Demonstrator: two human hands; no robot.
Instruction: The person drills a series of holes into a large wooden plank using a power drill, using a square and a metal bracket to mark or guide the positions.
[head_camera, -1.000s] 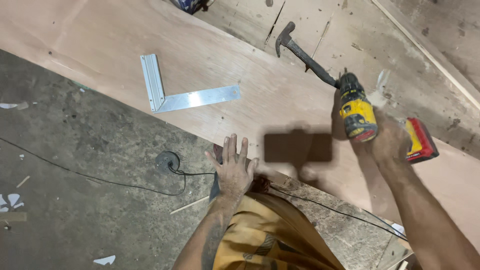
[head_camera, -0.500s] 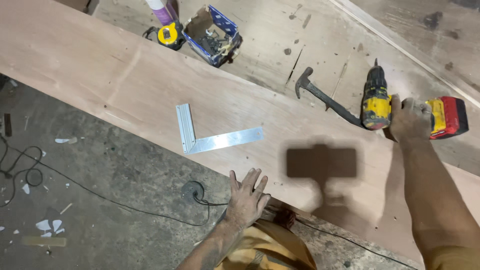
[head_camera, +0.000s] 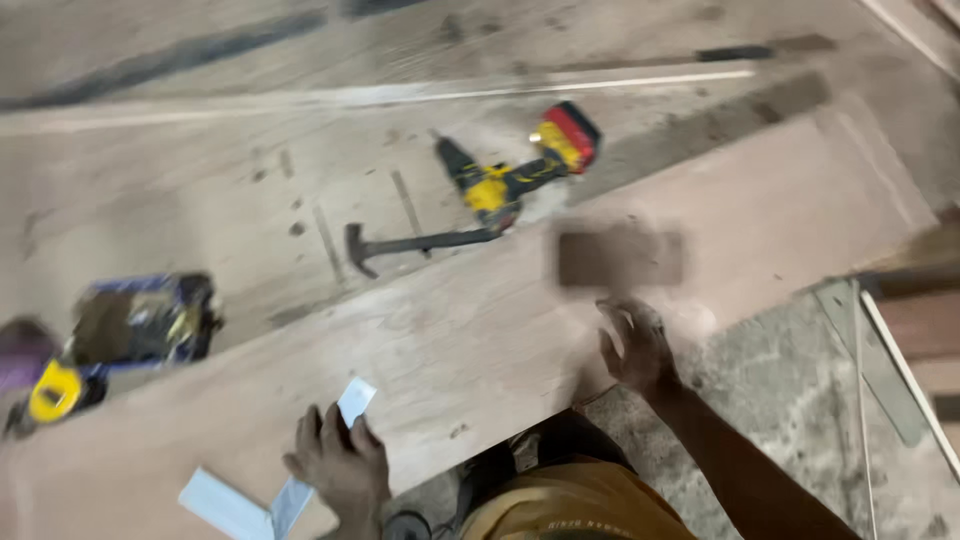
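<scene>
- I've got the left hand (head_camera: 338, 462) down on the metal square (head_camera: 275, 480), fingers spread flat over its corner, pressing rather than gripping.
- The square lies flat on the plywood sheet (head_camera: 480, 330) near its close edge; one arm (head_camera: 352, 400) runs up and to the right past the fingers, the other arm (head_camera: 222, 505) runs down-left toward the bottom of the view.
- It reads as pale silvery flat strip, blurred, so I can't make out any markings.
- The right hand (head_camera: 640, 345) is empty, fingers loosely curled and half open, hovering at the sheet's near edge by a dark rectangular shadow (head_camera: 620, 258).
- The drill (head_camera: 520, 170), yellow and black with a red battery, now lies on the far boards, chuck end pointing up-left, battery to the upper right, touching the hammer (head_camera: 415, 245) handle.
- Half a second ago the right hand was gripping that drill; it has let go and come back near the body.
- The left hand was flat on the sheet's edge, apart from the square; now it's on it.
- The blue box (head_camera: 145, 320) and the yellow tape measure (head_camera: 55, 395) sit far left.
</scene>
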